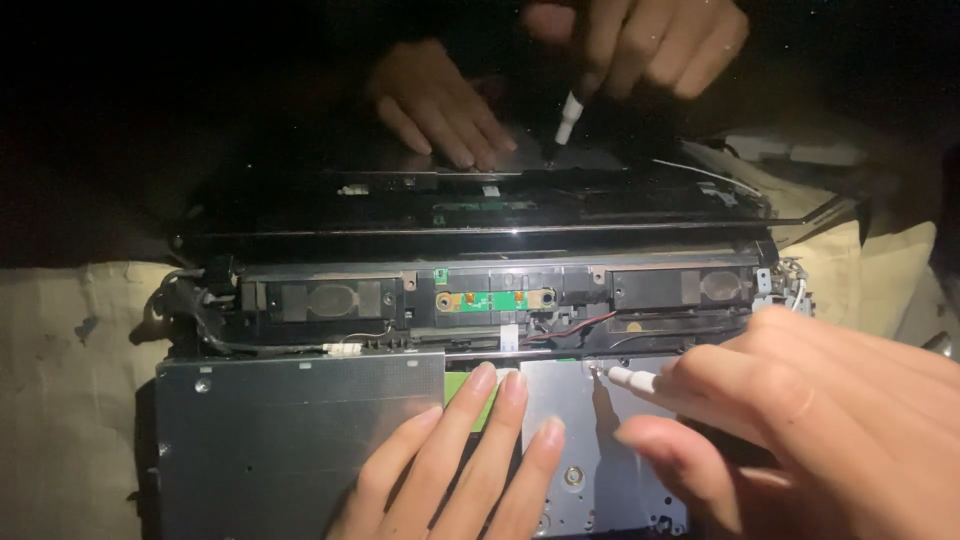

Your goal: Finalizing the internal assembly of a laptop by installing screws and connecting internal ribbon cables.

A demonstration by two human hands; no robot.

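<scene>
White and thin, a screwdriver (632, 379) is clamped in the fingers of the right hand (800, 420), and its tip touches a screw on the silver metal plate (600, 440) near the front edge of the opened laptop (480, 300). The left hand (455, 460) lies flat with fingers spread, pressing on this plate and on a green part (462, 390) just beside it. Behind them sit two black speakers (330, 298) and a small green board (495, 298). At the far edge, another person's hand (640, 40) holds a second screwdriver (568, 118), probably on the dark screen lid (480, 200). Beige cloth (70, 380) lies under everything.
</scene>
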